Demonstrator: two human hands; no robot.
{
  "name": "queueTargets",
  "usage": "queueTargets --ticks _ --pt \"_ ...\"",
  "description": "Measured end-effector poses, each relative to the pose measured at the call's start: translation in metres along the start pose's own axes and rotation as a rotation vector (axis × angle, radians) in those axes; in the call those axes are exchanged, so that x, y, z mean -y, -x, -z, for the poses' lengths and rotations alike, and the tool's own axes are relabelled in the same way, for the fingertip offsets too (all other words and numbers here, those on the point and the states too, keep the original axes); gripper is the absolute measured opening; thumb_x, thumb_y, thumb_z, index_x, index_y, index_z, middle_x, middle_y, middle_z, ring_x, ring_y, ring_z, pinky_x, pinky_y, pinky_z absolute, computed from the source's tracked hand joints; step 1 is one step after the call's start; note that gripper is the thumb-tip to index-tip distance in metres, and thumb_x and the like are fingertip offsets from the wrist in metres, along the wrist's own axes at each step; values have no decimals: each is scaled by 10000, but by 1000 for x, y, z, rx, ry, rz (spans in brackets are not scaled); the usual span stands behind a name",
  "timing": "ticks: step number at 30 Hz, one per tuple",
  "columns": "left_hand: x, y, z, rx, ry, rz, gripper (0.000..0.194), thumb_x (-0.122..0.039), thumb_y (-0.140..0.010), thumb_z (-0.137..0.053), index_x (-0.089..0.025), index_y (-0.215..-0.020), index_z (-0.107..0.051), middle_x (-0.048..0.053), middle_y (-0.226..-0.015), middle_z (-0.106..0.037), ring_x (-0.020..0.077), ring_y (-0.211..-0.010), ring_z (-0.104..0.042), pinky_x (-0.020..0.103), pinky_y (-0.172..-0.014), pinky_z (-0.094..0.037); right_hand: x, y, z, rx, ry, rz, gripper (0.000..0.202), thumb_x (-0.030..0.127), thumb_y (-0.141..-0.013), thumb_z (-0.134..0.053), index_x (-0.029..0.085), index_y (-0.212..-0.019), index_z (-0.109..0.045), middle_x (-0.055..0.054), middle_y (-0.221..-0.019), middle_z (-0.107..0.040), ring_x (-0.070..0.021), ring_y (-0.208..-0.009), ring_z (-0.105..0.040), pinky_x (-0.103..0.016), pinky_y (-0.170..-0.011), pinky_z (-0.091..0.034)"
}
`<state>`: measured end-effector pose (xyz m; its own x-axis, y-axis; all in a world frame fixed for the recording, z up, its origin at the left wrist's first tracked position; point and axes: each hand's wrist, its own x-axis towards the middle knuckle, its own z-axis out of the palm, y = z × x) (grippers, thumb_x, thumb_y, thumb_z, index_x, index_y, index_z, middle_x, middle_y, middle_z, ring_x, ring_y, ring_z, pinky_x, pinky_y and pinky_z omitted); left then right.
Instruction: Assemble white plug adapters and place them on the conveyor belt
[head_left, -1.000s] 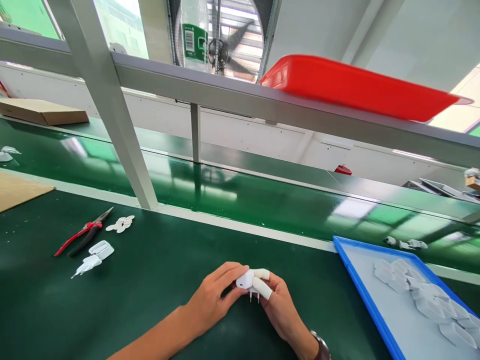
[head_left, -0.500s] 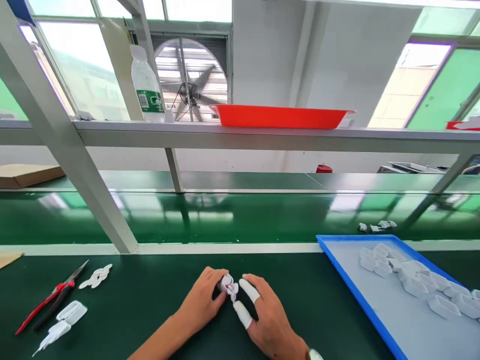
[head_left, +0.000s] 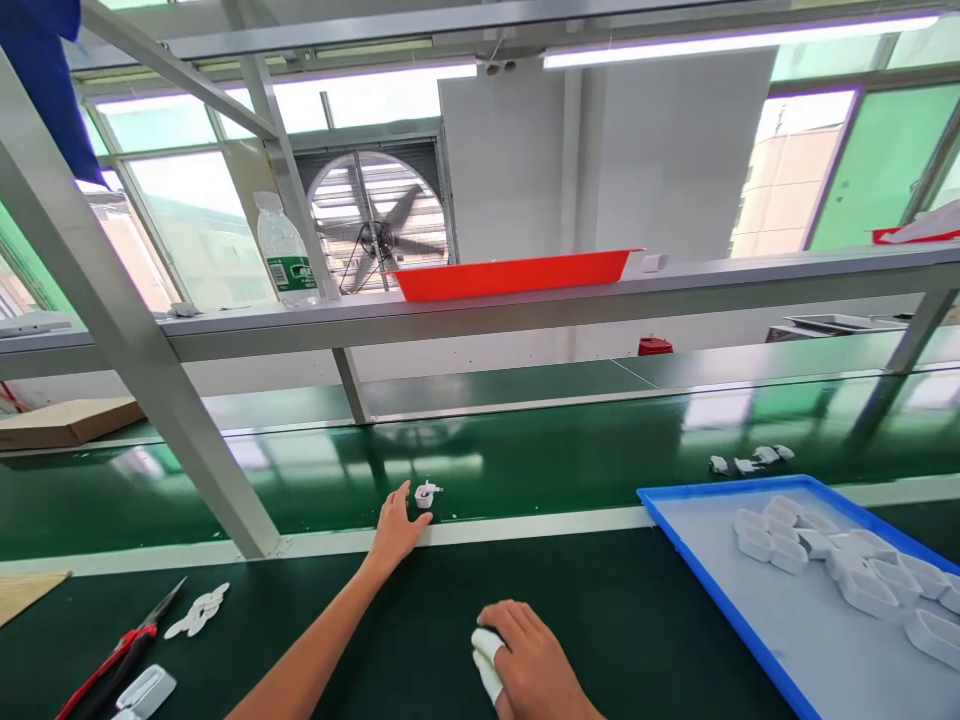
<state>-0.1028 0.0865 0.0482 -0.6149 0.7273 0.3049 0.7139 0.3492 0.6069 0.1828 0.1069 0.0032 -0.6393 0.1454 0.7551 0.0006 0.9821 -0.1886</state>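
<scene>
My left hand (head_left: 397, 525) reaches over the white edge strip at the green belt, its thumb and fingers apart. Just past its fingertips a small white plastic part (head_left: 426, 494) rests on the belt, with a gap between them. My right hand (head_left: 529, 660) is low over the dark green table; white covers wrap two of its digits, which lie close together. Whether anything is between them is hidden. At the left are red-and-black pliers (head_left: 127, 655), a flat white part (head_left: 199, 610) and another white part (head_left: 146, 690).
A blue-rimmed tray (head_left: 720, 590) with several white parts is at the right. More small parts (head_left: 752, 461) sit on the belt behind it. A slanted metal post (head_left: 172, 390) rises at the left. Above, a shelf holds a red tray (head_left: 517, 276) and a bottle (head_left: 285, 255).
My left hand has moved forward to the belt and let go of the small white part, which now rests there. My right hand has drawn back and its fingers have come together. The view has tilted up.
</scene>
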Motion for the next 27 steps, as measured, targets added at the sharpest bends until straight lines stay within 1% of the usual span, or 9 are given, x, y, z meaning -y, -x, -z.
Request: queueTargets --ticks 3,7,9,14,16,19,21,23,27 --pt "-8 47 8 -1 48 -104 477 -215 -896 -602 -151 -1367 -560 156 -1295 -639 304 -1135 -662 516 -987 -552 3 -1 1 5 5 7 114 137 -804 -557 229 -851 -605 -92 -919 -695 -241 -777 -633 -363 -650 -564" --pt "-24 123 13 92 130 -299 326 -169 -860 -675 -249 -1176 -683 45 -1141 -722 181 -940 -707 314 -847 -620 6 4 3 50 -13 -6 314 -9 -679 -468 221 -861 -582 -67 -921 -690 -221 -777 -621 -335 -682 -520" --pt "-29 148 10 81 144 -367 268 -124 -856 -680 -238 -1098 -704 37 -1085 -739 158 -896 -706 269 -825 -620 1 7 3 58 -39 13 340 -28 -696 -445 216 -885 -589 -70 -937 -687 -212 -772 -620 -322 -684 -500" --pt "-29 166 16 14 173 -559 162 -126 -954 -583 -214 -987 -715 47 -947 -746 173 -891 -700 285 -842 -610 -5 2 6 38 35 17 220 72 -943 -464 209 -820 -584 -52 -820 -659 -175 -654 -578 -289 -621 -427" --pt "-29 170 23 4 228 -633 194 -148 -1000 -528 -208 -993 -712 57 -916 -734 174 -837 -697 288 -790 -613 1 -3 11 93 135 -5 266 169 -997 -517 207 -739 -568 -39 -740 -634 -166 -619 -565 -287 -611 -402" --pt "-26 170 33 16 335 -734 208 -165 -1028 -511 -213 -1037 -713 53 -906 -729 170 -799 -709 279 -767 -614 -1 -10 21 211 318 -109 360 250 -1002 -581 208 -646 -547 -15 -662 -602 -151 -597 -558 -283 -611 -391" --pt "-22 165 34 -27 252 -817 193 -232 -1043 -526 -243 -1071 -716 24 -928 -744 151 -807 -737 238 -786 -622 -15 -10 37 287 428 -211 311 253 -998 -594 204 -692 -595 -21 -722 -638 -156 -648 -587 -282 -638 -419" --pt "-18 160 32 -67 201 -886 208 -326 -1048 -532 -264 -1080 -728 3 -947 -762 143 -818 -764 219 -842 -630 -34 -5 66 344 516 -325 175 193 -993 -579 201 -843 -670 -46 -877 -692 -175 -776 -633 -286 -715 -467" --pt "-6 161 21 -55 157 -961 264 -419 -1047 -513 -319 -1142 -738 -36 -995 -793 138 -862 -794 210 -920 -621 -75 19 153 411 655 -586 227 60 -945 -567 169 -1088 -705 -123 -1216 -677 -236 -1095 -630 -355 -943 -510"
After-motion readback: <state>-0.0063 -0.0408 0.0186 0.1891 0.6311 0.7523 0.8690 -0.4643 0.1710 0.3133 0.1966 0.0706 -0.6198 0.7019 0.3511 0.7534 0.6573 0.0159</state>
